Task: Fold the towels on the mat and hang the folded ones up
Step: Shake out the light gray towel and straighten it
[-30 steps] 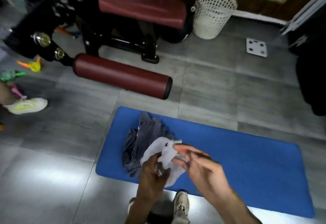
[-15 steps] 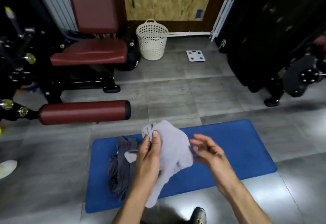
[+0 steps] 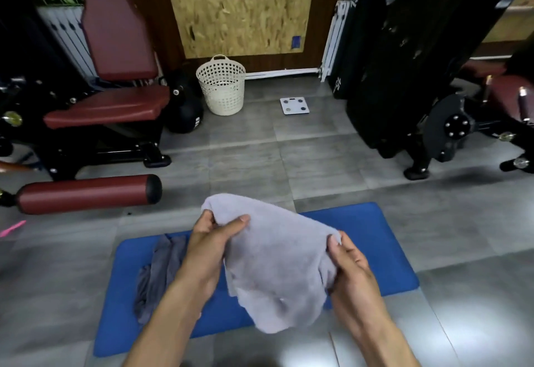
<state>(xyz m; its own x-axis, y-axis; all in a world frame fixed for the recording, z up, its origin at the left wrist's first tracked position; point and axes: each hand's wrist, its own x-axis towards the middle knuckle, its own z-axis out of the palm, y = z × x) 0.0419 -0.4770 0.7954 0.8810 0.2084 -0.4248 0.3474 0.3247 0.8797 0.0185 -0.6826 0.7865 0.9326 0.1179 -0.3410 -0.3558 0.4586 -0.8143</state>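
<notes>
A light grey towel (image 3: 277, 265) hangs spread between my hands above the blue mat (image 3: 375, 239). My left hand (image 3: 211, 242) pinches its upper left corner, thumb on top. My right hand (image 3: 349, 268) grips its right edge. A dark grey towel (image 3: 161, 271) lies crumpled on the left part of the mat, partly hidden by my left forearm.
A maroon gym machine with a padded roller (image 3: 86, 193) stands at the left. A white laundry basket (image 3: 221, 89) and a white scale (image 3: 294, 105) sit by the far wall. Black equipment (image 3: 404, 63) fills the right. Grey tile floor surrounds the mat.
My right hand, free half a second ago, has taken the towel's right edge. The light towel has been lifted and spread wider between both hands. The view has tilted up.
</notes>
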